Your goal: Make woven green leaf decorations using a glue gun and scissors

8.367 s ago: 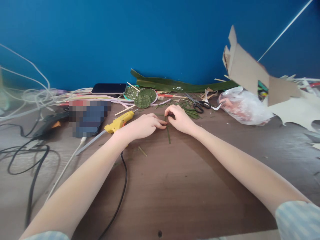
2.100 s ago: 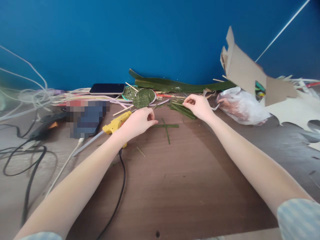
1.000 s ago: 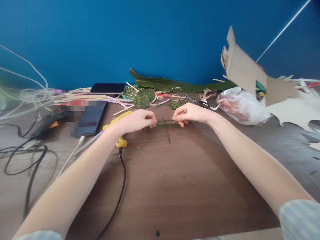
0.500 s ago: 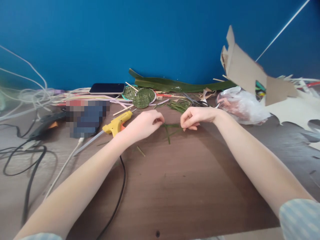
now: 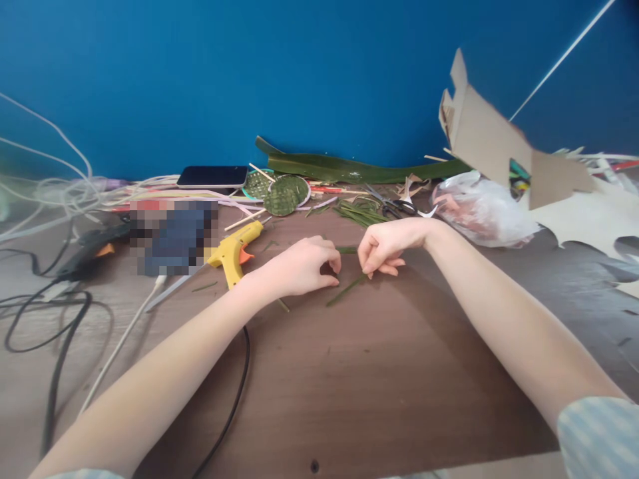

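My right hand (image 5: 383, 247) is closed in a pinch on a thin green leaf strip (image 5: 347, 291), which slants down to the left from the fingertips. To its left, my left hand (image 5: 309, 266) curls low over the brown table, thumb and forefinger nearly meeting at a sliver of green, seemingly the end of a leaf strip mostly hidden by the fingers. Another green strip (image 5: 348, 250) lies flat between the two hands. Just behind my right hand is a bundle of cut leaf strips (image 5: 360, 213), with black-handled scissors (image 5: 397, 205) beside it.
A yellow glue gun (image 5: 232, 253) lies left of my left hand, its black cord (image 5: 239, 392) running toward me. Behind are round woven green pieces (image 5: 282, 198), a phone (image 5: 213, 176) and a long leaf (image 5: 349, 169). A plastic bag (image 5: 484, 216) and cardboard (image 5: 492, 126) are at right.
My left hand has moved right and toward me. The crossed strips between the hands have shifted; one now slants down from my right fingertips, which have lowered slightly.
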### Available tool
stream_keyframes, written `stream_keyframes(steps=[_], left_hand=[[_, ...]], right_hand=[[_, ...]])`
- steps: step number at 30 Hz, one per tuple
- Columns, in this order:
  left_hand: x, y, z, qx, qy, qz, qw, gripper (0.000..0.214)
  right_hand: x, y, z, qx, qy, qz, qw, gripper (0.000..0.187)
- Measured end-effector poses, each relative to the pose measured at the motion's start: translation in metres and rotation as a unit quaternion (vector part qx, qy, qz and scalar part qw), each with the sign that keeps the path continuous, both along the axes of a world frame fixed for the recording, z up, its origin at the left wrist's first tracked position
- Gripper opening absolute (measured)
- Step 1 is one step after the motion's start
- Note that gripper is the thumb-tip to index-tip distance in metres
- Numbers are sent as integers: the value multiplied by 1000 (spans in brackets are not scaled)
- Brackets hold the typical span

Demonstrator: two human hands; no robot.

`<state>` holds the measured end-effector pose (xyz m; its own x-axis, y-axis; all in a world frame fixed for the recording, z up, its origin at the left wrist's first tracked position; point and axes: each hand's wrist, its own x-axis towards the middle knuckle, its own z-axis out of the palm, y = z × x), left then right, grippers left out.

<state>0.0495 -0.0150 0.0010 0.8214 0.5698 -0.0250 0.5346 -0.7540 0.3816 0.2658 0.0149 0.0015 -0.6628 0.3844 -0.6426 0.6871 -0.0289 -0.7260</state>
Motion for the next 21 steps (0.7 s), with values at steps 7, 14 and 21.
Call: stream_keyframes(steps=[7,14,21], left_hand=[[4,-7,1,47,28,2,999,13],[5,-9,-1,58,14,12,998,8],[2,-5,-4,51,2,5,999,9]], right_hand=[[-7,-2,-1,2,-9,16,1000,32],[-11,-3,-2,9,-23,19,1000,30],[-18,-9,4,37,-58,5,998,30]])
